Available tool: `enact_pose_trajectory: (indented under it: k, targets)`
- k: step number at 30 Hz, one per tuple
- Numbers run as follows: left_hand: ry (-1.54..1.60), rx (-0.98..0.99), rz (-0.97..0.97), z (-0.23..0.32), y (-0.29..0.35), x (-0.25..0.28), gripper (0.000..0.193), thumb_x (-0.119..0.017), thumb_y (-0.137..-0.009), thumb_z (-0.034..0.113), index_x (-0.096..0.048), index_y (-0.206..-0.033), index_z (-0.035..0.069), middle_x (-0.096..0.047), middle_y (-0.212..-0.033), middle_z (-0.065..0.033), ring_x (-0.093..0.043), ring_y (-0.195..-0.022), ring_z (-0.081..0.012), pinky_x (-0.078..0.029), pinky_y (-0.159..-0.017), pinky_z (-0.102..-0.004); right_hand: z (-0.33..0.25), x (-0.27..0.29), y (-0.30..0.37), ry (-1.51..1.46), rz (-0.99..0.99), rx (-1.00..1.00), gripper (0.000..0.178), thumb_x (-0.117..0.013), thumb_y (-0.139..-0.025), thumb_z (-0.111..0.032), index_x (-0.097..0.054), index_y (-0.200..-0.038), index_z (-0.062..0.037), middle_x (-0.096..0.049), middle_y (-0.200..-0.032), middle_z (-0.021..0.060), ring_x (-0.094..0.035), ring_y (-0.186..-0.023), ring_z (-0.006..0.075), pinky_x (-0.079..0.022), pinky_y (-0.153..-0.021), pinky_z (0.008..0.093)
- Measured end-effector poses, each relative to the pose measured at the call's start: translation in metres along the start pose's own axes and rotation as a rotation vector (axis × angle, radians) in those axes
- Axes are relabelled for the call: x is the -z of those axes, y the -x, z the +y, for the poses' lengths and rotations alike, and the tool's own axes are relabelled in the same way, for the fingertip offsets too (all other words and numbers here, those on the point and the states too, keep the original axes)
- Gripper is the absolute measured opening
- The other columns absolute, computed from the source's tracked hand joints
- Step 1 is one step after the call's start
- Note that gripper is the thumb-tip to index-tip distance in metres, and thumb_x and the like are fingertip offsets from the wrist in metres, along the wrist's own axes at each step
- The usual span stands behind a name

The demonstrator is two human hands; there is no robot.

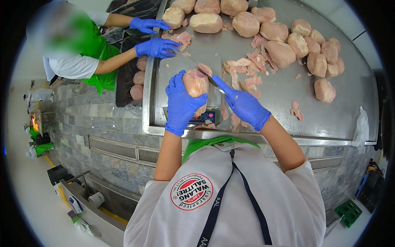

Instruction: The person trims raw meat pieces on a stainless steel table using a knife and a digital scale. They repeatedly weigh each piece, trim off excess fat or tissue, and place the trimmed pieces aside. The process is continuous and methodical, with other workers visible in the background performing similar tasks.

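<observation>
My left hand (180, 103), in a blue glove, is wrapped round the side of a rounded pink ham (196, 84). The ham is over the platform of a digital scale (214, 96), whose keypad shows just below it. In my right hand (246, 106), also gloved in blue, is a knife (210, 78) with a blue handle. Its blade lies across the ham's upper right part and points up and left. How deep the edge sits in the meat I cannot tell. Pink and pale trimmings (256, 61) lie to the right of the scale.
Several more hams (281, 53) stand along the far and right parts of the metal table (337, 111). At the left, a co-worker's gloved hands (155, 48) reach over the table edge, close to the knife tip. A dark bin (123, 82) there holds hams. A plastic bag (361, 127) hangs at the right edge.
</observation>
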State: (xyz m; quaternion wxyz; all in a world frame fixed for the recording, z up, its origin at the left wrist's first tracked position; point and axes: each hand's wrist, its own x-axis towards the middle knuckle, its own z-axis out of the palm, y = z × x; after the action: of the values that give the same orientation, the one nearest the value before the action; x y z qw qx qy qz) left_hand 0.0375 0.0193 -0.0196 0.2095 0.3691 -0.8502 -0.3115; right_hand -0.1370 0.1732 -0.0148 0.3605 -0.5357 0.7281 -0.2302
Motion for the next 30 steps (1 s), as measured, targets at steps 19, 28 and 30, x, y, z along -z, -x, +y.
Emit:
enact_pose_trajectory:
  k: [19,28,30]
  targets:
    - [0.154,0.04,-0.223,-0.01,-0.018,0.008,0.101,-0.093,-0.059,0.039,-0.046,-0.138,-0.003,-0.053,-0.135,-0.0214,-0.054,-0.124,-0.0343,-0.045,-0.105,-0.0418,-0.017,0.04,0.079,0.547,0.123,0.042,0.078,-0.057,-0.089,-0.006,-0.035,-0.156,-0.0395,-0.059,-0.088,0.0193,-0.064,-0.062,0.034,-0.055,-0.056,0.0406]
    - [-0.051,-0.065,-0.177,-0.01,-0.019,0.004,0.109,-0.095,-0.056,0.035,-0.043,-0.142,-0.005,-0.052,-0.134,-0.0204,-0.054,-0.124,-0.0333,-0.044,-0.107,-0.0401,0.006,0.022,0.003,0.162,0.043,0.087,0.069,-0.044,-0.097,-0.005,-0.027,-0.16,-0.0285,-0.068,-0.105,0.0145,-0.07,-0.071,0.0272,-0.056,-0.063,0.0374]
    - [-0.025,-0.046,-0.168,-0.013,-0.017,0.003,0.109,-0.095,-0.057,0.035,-0.042,-0.143,-0.005,-0.051,-0.135,-0.0206,-0.053,-0.125,-0.0336,-0.044,-0.108,-0.0398,0.016,0.013,0.011,0.097,0.005,0.054,0.072,-0.045,-0.096,-0.005,-0.023,-0.161,-0.0284,-0.067,-0.091,0.0172,-0.069,-0.073,0.0311,-0.054,-0.065,0.0418]
